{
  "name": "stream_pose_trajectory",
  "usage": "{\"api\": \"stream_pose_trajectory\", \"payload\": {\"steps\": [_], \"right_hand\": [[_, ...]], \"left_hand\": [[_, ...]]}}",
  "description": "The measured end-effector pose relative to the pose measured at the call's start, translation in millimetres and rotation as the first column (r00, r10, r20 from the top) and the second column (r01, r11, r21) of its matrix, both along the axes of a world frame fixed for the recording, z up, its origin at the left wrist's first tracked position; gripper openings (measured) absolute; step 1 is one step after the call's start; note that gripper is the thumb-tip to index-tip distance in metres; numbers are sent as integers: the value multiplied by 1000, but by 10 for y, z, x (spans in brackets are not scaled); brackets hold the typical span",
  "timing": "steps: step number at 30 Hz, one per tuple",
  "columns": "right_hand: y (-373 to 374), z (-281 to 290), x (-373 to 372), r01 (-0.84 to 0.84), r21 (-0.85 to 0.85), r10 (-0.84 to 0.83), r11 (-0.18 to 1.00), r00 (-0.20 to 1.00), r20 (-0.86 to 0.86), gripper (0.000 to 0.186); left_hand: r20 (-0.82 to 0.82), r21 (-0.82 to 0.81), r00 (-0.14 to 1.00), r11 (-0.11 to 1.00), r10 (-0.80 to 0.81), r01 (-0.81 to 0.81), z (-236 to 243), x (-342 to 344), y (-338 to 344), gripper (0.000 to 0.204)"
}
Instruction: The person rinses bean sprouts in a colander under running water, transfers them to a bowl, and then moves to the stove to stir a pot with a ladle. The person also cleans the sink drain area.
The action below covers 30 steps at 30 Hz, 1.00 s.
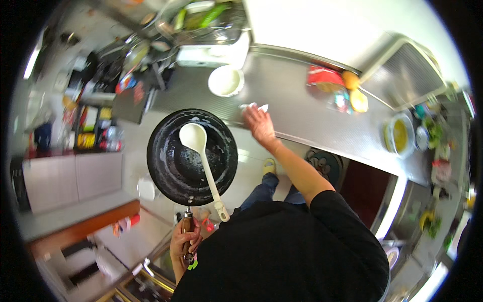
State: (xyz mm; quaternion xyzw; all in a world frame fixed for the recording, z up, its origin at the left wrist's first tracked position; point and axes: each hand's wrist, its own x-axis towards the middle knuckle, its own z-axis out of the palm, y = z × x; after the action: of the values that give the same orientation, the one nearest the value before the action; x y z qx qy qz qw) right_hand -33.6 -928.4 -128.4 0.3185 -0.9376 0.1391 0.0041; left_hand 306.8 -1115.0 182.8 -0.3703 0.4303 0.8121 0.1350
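Note:
My left hand (185,240) is closed round the brown wooden handle of a black frying pan (166,166), which I hold up over the floor. The pan's inside is streaked with pale residue. Lying across it is a cream-white ladle (206,168), its bowl inside the pan and its handle reaching over the near rim. My right hand (259,125) is stretched out to the front edge of the steel counter (287,95). Under its fingers is a small white cloth (263,107), mostly hidden; whether it is fabric or paper is unclear.
Just beyond my right hand stands a white bowl (226,81). Along the counter are a red packet (324,76), oranges (350,79), a slanted metal tray (402,73) and a tub of yellow liquid (399,135). A glass container with green vegetables (204,22) sits at the back left.

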Motion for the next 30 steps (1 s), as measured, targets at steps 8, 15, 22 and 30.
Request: {"api": "stream_pose_trajectory", "payload": {"steps": [8,15,22,30], "right_hand": [[2176,89,247,123,-135,-143,983,978,-150,45],[4293,232,303,584,-39,-579,811,791,-197,47],[6280,262,151,948,-102,-915,301,257,-312,35],[7591,468,656,898,-106,-904,426,426,-20,23]], "left_hand": [[-122,-60,917,924,-381,376,-355,-1540,384,30],[-232,-53,727,755,-646,654,-272,-2413,1425,33],[-190,-133,569,595,-800,793,71,-2982,2824,38],[-242,25,258,260,-935,965,212,-3679,5437,38]]}}
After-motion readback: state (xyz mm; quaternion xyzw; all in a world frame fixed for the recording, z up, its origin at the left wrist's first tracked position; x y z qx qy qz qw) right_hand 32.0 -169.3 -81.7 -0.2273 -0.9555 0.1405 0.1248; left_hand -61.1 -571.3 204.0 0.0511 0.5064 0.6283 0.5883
